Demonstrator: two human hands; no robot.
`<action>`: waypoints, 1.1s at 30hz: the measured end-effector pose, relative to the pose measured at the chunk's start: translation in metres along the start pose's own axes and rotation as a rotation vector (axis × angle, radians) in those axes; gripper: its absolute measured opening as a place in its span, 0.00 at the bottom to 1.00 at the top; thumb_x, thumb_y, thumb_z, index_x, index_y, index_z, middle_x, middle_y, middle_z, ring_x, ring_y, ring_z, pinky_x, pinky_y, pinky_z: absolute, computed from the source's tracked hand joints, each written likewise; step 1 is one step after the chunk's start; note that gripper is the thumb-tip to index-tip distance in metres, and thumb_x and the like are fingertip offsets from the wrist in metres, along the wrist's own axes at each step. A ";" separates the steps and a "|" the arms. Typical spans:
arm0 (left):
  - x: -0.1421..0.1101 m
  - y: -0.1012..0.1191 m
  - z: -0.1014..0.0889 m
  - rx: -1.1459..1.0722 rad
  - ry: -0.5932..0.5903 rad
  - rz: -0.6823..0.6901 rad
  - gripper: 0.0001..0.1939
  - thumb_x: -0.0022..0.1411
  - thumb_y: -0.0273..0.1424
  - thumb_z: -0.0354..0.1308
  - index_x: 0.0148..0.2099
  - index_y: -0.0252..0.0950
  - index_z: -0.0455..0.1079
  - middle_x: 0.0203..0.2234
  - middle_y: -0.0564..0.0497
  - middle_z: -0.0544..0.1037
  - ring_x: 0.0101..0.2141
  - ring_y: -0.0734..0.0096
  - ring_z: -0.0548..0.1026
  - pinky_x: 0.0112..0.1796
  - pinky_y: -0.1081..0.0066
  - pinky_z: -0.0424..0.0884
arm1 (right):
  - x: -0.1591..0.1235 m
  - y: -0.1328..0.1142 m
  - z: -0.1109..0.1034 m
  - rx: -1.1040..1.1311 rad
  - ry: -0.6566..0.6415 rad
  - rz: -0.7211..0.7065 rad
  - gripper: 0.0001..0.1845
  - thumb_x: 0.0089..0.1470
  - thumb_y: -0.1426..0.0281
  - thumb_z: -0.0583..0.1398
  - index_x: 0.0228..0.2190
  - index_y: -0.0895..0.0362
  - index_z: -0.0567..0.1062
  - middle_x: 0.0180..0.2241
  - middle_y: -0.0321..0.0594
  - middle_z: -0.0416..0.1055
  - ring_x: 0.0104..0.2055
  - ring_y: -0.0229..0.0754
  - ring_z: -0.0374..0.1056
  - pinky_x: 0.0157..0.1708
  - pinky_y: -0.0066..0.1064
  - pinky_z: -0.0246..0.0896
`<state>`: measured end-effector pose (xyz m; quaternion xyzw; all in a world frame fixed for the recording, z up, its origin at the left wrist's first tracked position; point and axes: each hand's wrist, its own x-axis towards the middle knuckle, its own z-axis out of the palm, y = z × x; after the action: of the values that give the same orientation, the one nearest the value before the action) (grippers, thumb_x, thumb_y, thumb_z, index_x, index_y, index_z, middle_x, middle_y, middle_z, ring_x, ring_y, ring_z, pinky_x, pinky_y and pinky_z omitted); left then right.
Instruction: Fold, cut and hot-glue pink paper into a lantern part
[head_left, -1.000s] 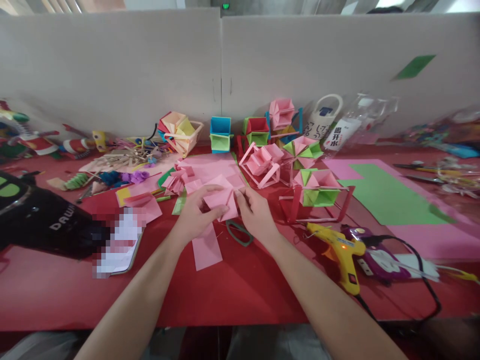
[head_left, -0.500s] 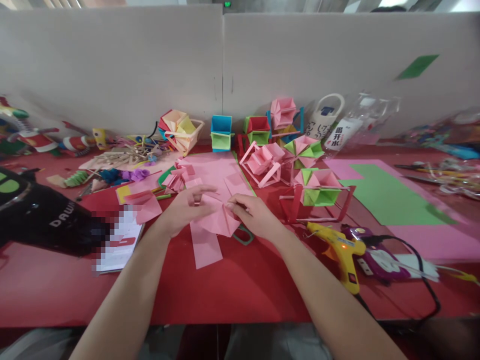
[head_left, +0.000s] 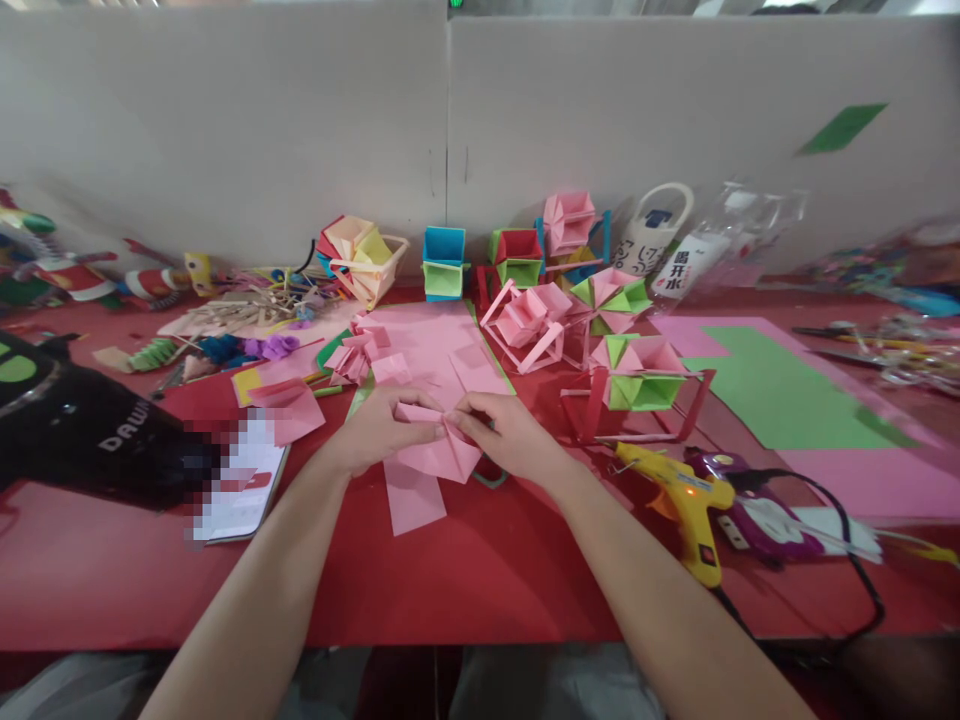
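Observation:
Between my two hands is a creased piece of pink paper, held just above the red table. My left hand is closed on its left side, thumb on top pointing toward the centre crease. With thumb and fingertips, my right hand pinches the paper near its upper middle. Below the folded piece lies a pink paper strip on the table. Green scissor handles show partly under my right hand. Behind my hands is a larger pink sheet.
A yellow glue gun with a lit light lies at the right, its cord trailing. Folded pink-and-green paper wheels on frames stand behind. Left are a phone and a black tumbler. A grey partition closes off the back.
My left hand's fingers have closed onto the pink paper, with the thumb moved in toward the crease. My right hand keeps its pinch, almost unmoved.

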<state>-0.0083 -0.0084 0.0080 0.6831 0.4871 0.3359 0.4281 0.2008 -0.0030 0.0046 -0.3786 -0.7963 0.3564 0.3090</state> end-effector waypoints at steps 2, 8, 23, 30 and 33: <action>0.000 0.000 0.000 -0.015 -0.013 -0.005 0.10 0.54 0.37 0.66 0.38 0.39 0.79 0.35 0.50 0.81 0.38 0.65 0.76 0.39 0.70 0.70 | 0.000 0.001 0.000 -0.012 -0.001 -0.002 0.18 0.63 0.60 0.55 0.26 0.56 0.69 0.23 0.33 0.65 0.26 0.35 0.59 0.29 0.28 0.53; -0.001 0.000 0.000 -0.025 -0.047 -0.013 0.12 0.55 0.39 0.66 0.38 0.38 0.79 0.36 0.49 0.81 0.38 0.65 0.77 0.39 0.70 0.71 | -0.001 0.001 0.000 -0.019 0.006 0.014 0.18 0.62 0.58 0.56 0.26 0.57 0.71 0.24 0.34 0.67 0.27 0.35 0.59 0.28 0.28 0.53; 0.000 0.002 0.003 -0.103 -0.016 -0.036 0.11 0.52 0.40 0.68 0.31 0.36 0.78 0.30 0.49 0.81 0.32 0.69 0.76 0.35 0.71 0.69 | 0.001 -0.007 0.009 0.195 0.118 0.118 0.15 0.56 0.62 0.60 0.23 0.57 0.71 0.23 0.34 0.69 0.26 0.35 0.62 0.27 0.28 0.56; 0.001 0.001 0.003 -0.218 0.101 -0.057 0.09 0.51 0.36 0.70 0.29 0.36 0.78 0.29 0.49 0.80 0.32 0.69 0.76 0.36 0.71 0.69 | 0.005 -0.006 0.006 0.394 0.216 0.142 0.15 0.58 0.58 0.59 0.31 0.57 0.73 0.28 0.36 0.69 0.29 0.36 0.65 0.32 0.29 0.61; 0.002 0.000 0.003 -0.296 0.176 -0.048 0.09 0.50 0.35 0.70 0.28 0.36 0.77 0.25 0.52 0.78 0.28 0.73 0.73 0.33 0.73 0.67 | 0.006 -0.004 0.003 0.448 0.235 0.182 0.19 0.50 0.57 0.66 0.38 0.57 0.73 0.36 0.40 0.73 0.35 0.39 0.69 0.38 0.32 0.65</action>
<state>-0.0051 -0.0074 0.0073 0.5689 0.4840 0.4520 0.4876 0.1937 -0.0013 0.0077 -0.4094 -0.6190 0.5038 0.4421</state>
